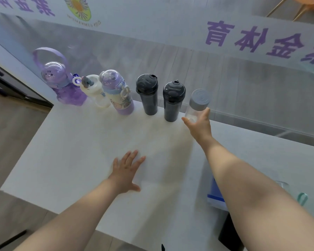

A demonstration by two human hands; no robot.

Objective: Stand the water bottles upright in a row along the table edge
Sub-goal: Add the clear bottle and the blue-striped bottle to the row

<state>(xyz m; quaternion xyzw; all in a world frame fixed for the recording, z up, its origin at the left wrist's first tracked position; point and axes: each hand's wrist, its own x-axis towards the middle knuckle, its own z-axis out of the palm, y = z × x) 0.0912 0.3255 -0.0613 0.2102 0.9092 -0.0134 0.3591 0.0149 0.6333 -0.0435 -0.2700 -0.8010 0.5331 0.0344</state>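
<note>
6 bottles: all upright along the far edge of the table [80, 142], the row nearly done.
Clear bottle [198, 104]: last on the right, grey cap, just beside a dark bottle [172, 102].
Right hand [199, 124]: thumb and fingers curled round the clear bottle's base, holding it at the edge.
Left hand [126, 172]: fingers spread, flat on the table, holding nothing.
Risk 1: the clear bottle looks light; a jerky release could tip it over the edge.
Risk 2: the withdrawing wrist could clip the dark bottle, which is tall and narrow, and topple it.
Risk 3: the bottles on the left stand crowded; 1 knock may spread.
</note>
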